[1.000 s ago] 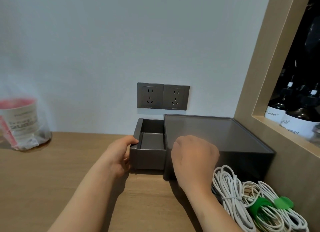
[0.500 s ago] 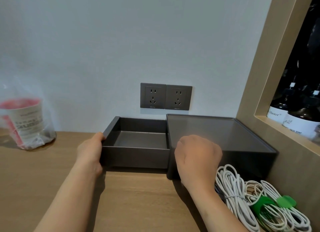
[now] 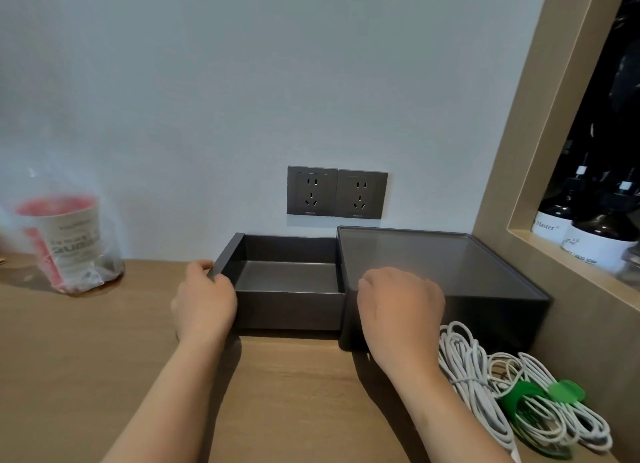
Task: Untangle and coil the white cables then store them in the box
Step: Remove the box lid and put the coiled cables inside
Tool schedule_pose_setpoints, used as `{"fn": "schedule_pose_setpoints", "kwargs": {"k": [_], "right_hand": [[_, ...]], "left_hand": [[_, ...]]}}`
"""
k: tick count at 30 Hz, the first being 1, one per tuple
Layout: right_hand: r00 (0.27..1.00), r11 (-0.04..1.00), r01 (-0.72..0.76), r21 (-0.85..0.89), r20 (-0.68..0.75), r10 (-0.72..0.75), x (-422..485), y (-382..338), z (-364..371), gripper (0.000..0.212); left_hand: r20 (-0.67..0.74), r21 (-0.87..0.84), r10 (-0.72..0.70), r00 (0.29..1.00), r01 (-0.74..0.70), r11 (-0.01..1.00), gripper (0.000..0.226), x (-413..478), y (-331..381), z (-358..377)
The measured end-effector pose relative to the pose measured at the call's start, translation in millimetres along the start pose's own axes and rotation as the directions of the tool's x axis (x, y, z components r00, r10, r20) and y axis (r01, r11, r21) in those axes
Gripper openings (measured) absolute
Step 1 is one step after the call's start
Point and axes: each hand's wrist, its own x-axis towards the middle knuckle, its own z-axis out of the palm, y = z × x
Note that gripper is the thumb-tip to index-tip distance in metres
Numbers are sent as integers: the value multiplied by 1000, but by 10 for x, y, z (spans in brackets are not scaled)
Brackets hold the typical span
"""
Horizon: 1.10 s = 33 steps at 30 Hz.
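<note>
A dark grey box (image 3: pixel 450 258) stands against the wall, and its drawer (image 3: pixel 287 310) is pulled far out to the left with nothing visible inside. My left hand (image 3: pixel 204 303) grips the drawer's left end panel, thumb over the top edge. With fingers curled over the top, my right hand (image 3: pixel 401 310) holds the box at its front-left corner. Two coiled bundles of white cables (image 3: pixel 464 365) lie on the wooden tabletop (image 3: pixel 104 358) in front of the box at the right. Green ties (image 3: pixel 564 391) wrap the right bundle.
A paper cup in a clear plastic bag (image 3: pixel 65 241) stands at the far left by the wall. Two grey wall sockets (image 3: pixel 336 192) sit above the box. A wooden shelf frame (image 3: pixel 512 171) with dark bottles (image 3: pixel 602 241) borders the right side.
My left hand has pulled the drawer out to the left, from barely open to wide open. My right hand has stayed on the box.
</note>
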Motion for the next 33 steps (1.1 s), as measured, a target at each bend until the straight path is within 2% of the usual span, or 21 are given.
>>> {"fn": "schedule_pose_setpoints", "kwargs": {"k": [4,7,10,14,17,20,23,25,27,30,33], "right_hand": [[1000,996,-12,-90,3,12,-121,20,-229,25],[997,982,-61,-180,34,68,-265,127,-433,31],[965,955,-149,-255,172,197,-415,238,-637,38],[926,946,-210,-249,259,274,-605,315,-763,51],[918,958,-232,-170,286,273,-696,351,-789,57],[914,928,-343,144,279,295,-759,356,-786,48],[897,757,-436,488,306,319,-801,249,-786,35],[894,626,-447,639,299,333,-797,167,-750,30],[898,552,-432,713,281,339,-761,74,-700,30],[915,559,-394,729,256,311,-702,-40,-595,23],[920,539,-388,747,284,269,-627,-146,-533,17]], "left_hand": [[-23,223,221,975,-210,952,36,-206,63,59],[-35,317,411,911,-380,869,36,-381,121,86],[16,223,524,851,-514,828,26,-670,196,113],[282,-13,584,761,-605,796,16,-1134,157,174],[463,-75,508,726,-539,839,15,-1356,76,186],[566,-120,399,722,-406,906,11,-1438,42,162],[610,-208,303,732,-221,953,8,-1468,61,133],[622,-308,209,755,-10,951,20,-1466,104,117],[623,-358,142,769,119,926,26,-1445,162,81],[654,-433,126,746,233,871,23,-1397,223,14],[655,-441,133,744,234,866,24,-1284,227,-48]]}}
